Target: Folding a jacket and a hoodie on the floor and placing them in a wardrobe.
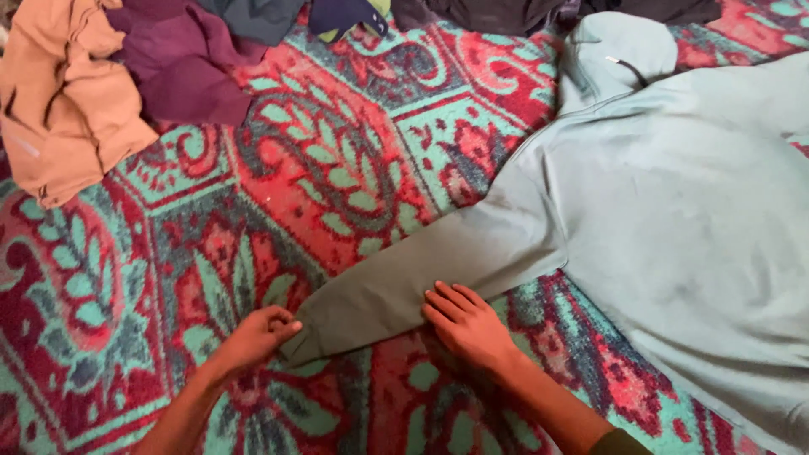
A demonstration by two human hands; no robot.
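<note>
A pale grey-green hoodie (691, 202) lies flat on a patterned red and teal carpet (337, 168), its hood toward the top. One long sleeve (421, 270) stretches out to the lower left. My left hand (261, 333) pinches the cuff end of that sleeve between its fingers. My right hand (463, 324) rests flat, palm down, with its fingertips on the lower edge of the sleeve near its middle.
A pile of other clothes lies along the top: a tan garment (63, 101) at the upper left, a maroon one (190, 63) beside it, and dark garments (472, 13) along the top edge. The carpet fills the lower left.
</note>
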